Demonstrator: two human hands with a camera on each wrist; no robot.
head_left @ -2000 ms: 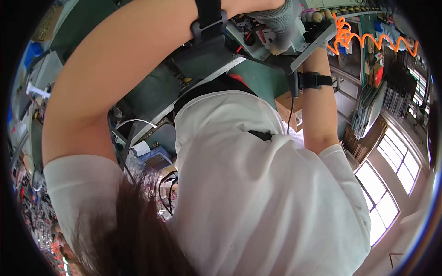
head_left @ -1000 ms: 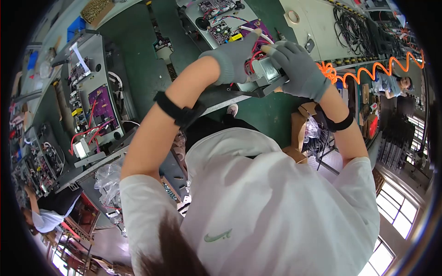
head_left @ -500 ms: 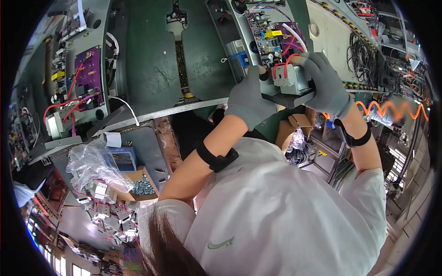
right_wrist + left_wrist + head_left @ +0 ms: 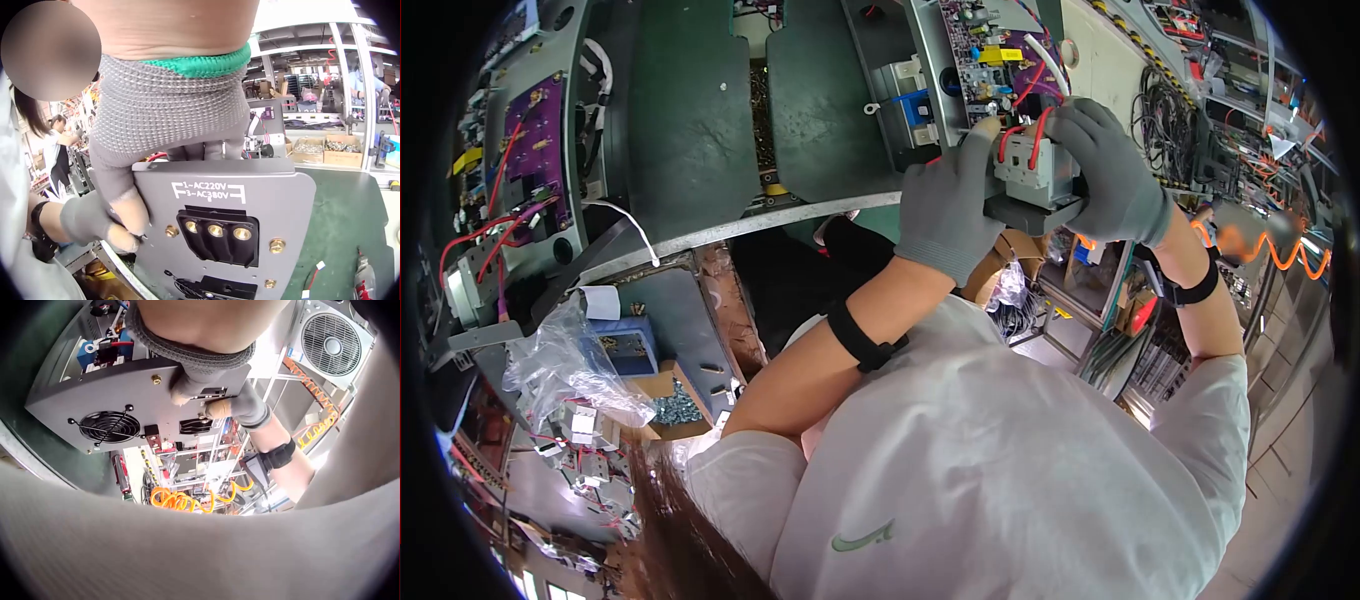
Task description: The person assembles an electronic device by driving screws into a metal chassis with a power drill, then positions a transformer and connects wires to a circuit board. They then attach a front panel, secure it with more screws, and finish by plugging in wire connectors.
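Observation:
A grey metal end panel [image 4: 284, 206] of an electronics chassis carries a black terminal block [image 4: 219, 250] with brass studs. Just behind it sits a pale circuit breaker [image 4: 1032, 170] with red wires. My gloved right hand [image 4: 1105, 175] grips the panel's upper edge, thumb on the outer face and fingers curled behind, beside the breaker. My gloved left hand [image 4: 955, 205] is at the breaker's other side, its thumb [image 4: 122, 237] against the panel's outer face and a finger reaching up inside. In the left wrist view, both thumbs meet the panel near the terminals, away from the fan grille [image 4: 110, 427].
A purple circuit board [image 4: 1040, 80] lies in this chassis. Another open chassis [image 4: 530, 170] stands at the left on the green bench [image 4: 690, 140]. Below the bench edge are a plastic bag [image 4: 565, 360] and a box of screws [image 4: 675, 405]. An orange coiled hose [image 4: 1270, 250] hangs right.
The head view has swung onto the chassis. My left hand has shifted from over the red wires to the breaker's left side and panel; my right hand has stayed at the breaker's right since a second ago.

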